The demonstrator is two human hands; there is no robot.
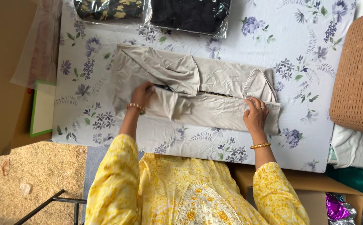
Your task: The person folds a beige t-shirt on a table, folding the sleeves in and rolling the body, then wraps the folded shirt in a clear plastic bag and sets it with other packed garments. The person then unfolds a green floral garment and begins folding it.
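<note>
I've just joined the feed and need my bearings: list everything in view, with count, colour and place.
Beige garment: one, partly folded, centre of the table.
Table: one, white cloth with purple flowers.
Bagged garments: two at the far edge, camouflage and black.
Woven basket: one, tan, right.
Clear plastic bag: one, left edge.
Green-edged board: one, left.
Cardboard box: one, brown, near right.
Purple foil wrapper: one, lower right.
Left hand: pressing the garment, gold bangle, yellow sleeve.
Right hand: on the garment's right end, gold bangle, ring.
</note>
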